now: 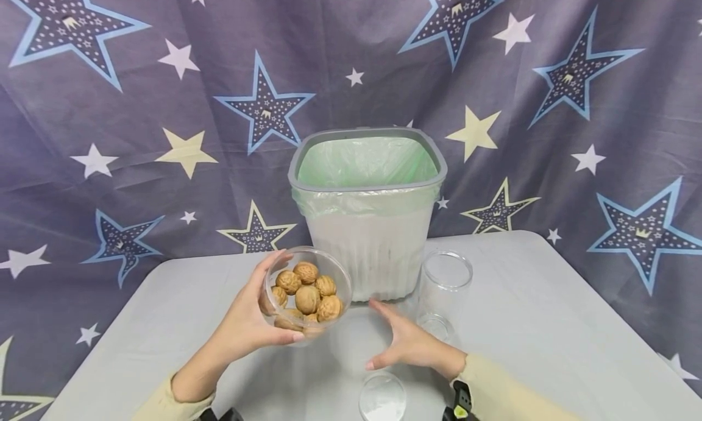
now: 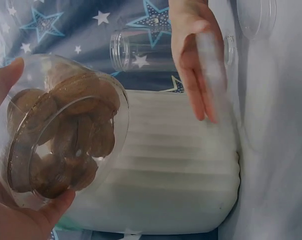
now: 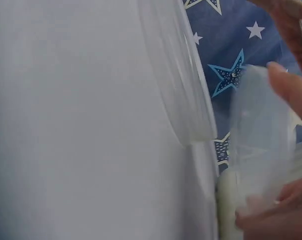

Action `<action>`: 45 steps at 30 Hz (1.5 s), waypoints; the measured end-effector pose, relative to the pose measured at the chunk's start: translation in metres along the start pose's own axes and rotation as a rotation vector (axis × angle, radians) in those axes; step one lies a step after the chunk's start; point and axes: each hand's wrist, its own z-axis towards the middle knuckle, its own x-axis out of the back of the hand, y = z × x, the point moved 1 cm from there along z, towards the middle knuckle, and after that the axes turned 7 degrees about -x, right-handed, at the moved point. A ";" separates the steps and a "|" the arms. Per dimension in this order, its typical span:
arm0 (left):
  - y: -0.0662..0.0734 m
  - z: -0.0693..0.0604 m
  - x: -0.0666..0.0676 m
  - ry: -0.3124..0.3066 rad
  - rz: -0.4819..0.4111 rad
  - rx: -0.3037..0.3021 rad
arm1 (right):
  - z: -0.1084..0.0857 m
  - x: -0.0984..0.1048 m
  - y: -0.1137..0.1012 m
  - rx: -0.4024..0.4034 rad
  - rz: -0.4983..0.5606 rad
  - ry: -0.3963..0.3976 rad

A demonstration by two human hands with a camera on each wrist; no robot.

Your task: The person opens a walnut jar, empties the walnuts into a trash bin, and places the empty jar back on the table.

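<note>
My left hand [image 1: 249, 317] grips a clear plastic tub [image 1: 347, 287] of walnuts [image 1: 307, 299], fingers on its far side and thumb at the near rim. The tub is tilted, and its open mouth faces me. To its right is my right hand [image 1: 414, 345], thumb and fingers spread apart. In the right wrist view these pinch a thin translucent lid [image 3: 263, 135] by its edges, blurred; it barely shows in the head view. Below that hand, a clear round lid [image 1: 382, 398] lies on the table. Several walnuts also show through the tub wall in the left wrist view.
Behind the hands stands a white bin [image 1: 367, 244] with a grey rim and green liner bag. Right of it a clear jar [image 1: 446, 287] stands upright on the grey table [image 1: 515, 311]. A starry curtain [image 1: 351, 43] hangs behind.
</note>
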 end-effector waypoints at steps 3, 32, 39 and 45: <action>0.001 0.001 0.000 -0.012 -0.008 -0.012 | 0.005 -0.001 0.005 0.047 -0.038 -0.024; 0.022 0.017 0.023 -0.042 0.024 -0.040 | -0.010 0.014 -0.028 0.224 0.173 -0.012; 0.030 0.026 0.039 -0.023 0.077 0.000 | -0.025 0.034 -0.060 0.310 0.141 0.032; 0.037 0.034 0.051 0.005 0.093 -0.008 | -0.035 0.055 -0.082 0.410 0.102 0.066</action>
